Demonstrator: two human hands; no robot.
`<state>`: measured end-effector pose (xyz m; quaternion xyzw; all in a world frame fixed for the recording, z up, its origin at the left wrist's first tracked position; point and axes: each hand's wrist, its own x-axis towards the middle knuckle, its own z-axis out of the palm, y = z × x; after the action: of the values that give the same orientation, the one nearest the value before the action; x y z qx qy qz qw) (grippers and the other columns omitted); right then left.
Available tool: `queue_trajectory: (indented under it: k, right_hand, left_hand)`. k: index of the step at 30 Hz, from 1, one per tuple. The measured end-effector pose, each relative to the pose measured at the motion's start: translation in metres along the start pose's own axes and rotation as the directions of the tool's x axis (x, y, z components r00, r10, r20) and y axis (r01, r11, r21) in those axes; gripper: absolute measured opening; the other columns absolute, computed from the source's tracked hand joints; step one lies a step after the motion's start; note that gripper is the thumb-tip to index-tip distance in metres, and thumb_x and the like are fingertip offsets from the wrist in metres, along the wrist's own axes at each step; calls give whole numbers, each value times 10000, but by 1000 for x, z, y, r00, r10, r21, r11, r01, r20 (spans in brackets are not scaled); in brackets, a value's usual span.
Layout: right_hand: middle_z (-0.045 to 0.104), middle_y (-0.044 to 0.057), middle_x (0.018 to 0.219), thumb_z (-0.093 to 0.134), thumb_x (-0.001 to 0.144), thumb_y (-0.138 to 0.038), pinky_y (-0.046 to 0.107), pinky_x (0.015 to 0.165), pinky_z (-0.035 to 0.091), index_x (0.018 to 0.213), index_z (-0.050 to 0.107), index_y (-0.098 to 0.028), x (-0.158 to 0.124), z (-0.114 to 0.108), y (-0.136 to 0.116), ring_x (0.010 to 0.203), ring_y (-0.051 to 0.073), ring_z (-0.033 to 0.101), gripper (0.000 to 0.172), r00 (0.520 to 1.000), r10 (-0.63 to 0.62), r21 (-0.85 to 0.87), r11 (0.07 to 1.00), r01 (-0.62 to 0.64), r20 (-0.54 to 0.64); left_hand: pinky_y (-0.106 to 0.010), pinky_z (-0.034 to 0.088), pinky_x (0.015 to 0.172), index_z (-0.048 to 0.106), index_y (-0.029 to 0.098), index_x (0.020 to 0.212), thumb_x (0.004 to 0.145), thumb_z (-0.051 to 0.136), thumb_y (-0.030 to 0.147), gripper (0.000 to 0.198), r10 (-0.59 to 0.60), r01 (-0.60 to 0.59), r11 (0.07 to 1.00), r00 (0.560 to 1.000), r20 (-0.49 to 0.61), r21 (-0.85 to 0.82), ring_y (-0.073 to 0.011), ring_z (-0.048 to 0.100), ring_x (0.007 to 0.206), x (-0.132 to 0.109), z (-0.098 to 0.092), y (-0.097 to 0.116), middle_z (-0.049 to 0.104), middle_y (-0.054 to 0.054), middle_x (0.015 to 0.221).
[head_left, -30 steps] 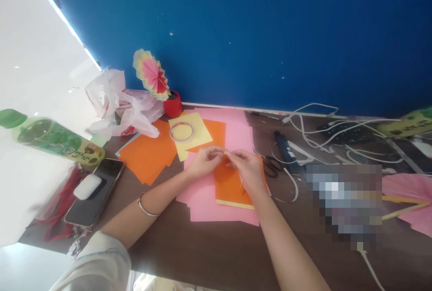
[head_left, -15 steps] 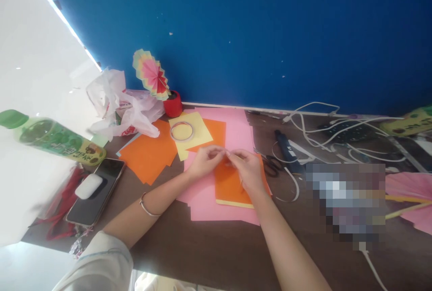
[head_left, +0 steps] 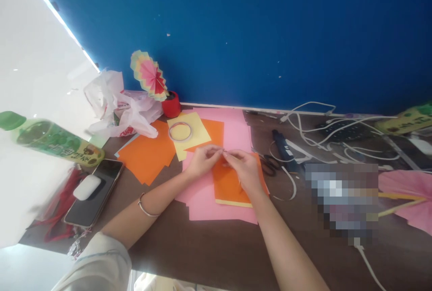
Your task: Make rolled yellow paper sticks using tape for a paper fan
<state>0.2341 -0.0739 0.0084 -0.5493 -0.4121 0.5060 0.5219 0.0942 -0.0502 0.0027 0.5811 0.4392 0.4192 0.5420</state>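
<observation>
My left hand (head_left: 204,160) and my right hand (head_left: 243,167) meet fingertip to fingertip over the middle of the table. Both are closed in a pinch at the same spot; what lies between the fingers is too small to make out. Below them an orange sheet of paper (head_left: 229,187) with a yellow edge lies on larger pink sheets (head_left: 202,205). Beyond my left hand a ring-shaped band (head_left: 180,140) rests on yellow paper (head_left: 200,129). Black-handled scissors (head_left: 270,165) lie just right of my right hand, partly hidden.
Left are orange sheets (head_left: 148,156), a phone (head_left: 91,203) with a white earbud case (head_left: 87,187), a green bottle (head_left: 57,140) and a plastic bag (head_left: 135,111). A paper fan (head_left: 148,75) stands in a red pot (head_left: 172,105). White cables (head_left: 303,133) and a pink paper fan (head_left: 401,187) are right.
The whole view has shifted slightly, so things sit a little further left. My hands keep the same pinched pose, fingertips together.
</observation>
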Motion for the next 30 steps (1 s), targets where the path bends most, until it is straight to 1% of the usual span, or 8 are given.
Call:
queue_trajectory:
  k: [3, 6, 9, 15, 20, 30]
  right_hand:
    - [690, 44, 766, 742, 636, -365, 301, 600, 556, 749, 702, -174, -1, -1, -2, 698, 193, 651, 225, 1000, 10, 10, 1000, -10, 5]
    - [698, 58, 812, 740, 646, -367, 305, 612, 569, 792, 709, -166, -4, -1, -5, 736, 202, 656, 251, 1000, 3, 0, 1000, -3, 7]
    - [700, 64, 818, 738, 653, -370, 308, 620, 579, 802, 703, -158, -6, 0, -7, 727, 198, 659, 262, 1000, -14, -23, 1000, 14, -2]
    - [681, 54, 769, 760, 612, -404, 308, 587, 590, 790, 661, -159, -4, -3, -7, 709, 198, 663, 318, 998, -46, -11, 999, 46, -38]
    - [668, 40, 727, 753, 616, -412, 317, 595, 594, 707, 653, -167, 0, -9, -4, 727, 210, 665, 279, 996, -77, -14, 997, 77, -54]
    - [659, 30, 719, 743, 638, -391, 300, 583, 587, 721, 657, -169, 4, -10, 2, 702, 190, 655, 252, 990, -127, -34, 991, 126, -54]
  left_hand:
    - [-303, 522, 780, 631, 135, 897, 820, 539, 266, 177, 15, -14, 999, 1000, -26, 29, -195, 673, 858, 0, 0, 1, 709, -98, 912]
    - [-312, 515, 817, 616, 134, 990, 827, 537, 249, 214, 26, -22, 997, 999, -47, 80, -198, 670, 894, -1, 0, 0, 711, -102, 939]
    - [-322, 512, 833, 601, 134, 1053, 834, 534, 258, 260, 33, -28, 993, 998, -46, 111, -203, 666, 915, -2, 0, -2, 708, -105, 964]
    - [-321, 512, 842, 618, 142, 1034, 838, 528, 273, 253, 62, -52, 989, 996, -65, 142, -207, 657, 948, -3, 0, -2, 691, -106, 1031]
    - [-322, 508, 857, 621, 155, 1051, 836, 531, 276, 262, 45, -36, 986, 998, -54, 162, -212, 648, 974, -4, 0, 2, 690, -93, 1038]
    - [-326, 512, 845, 617, 146, 1061, 842, 521, 281, 274, 28, -20, 986, 998, -48, 165, -209, 654, 949, -5, 0, 2, 692, -97, 1030]
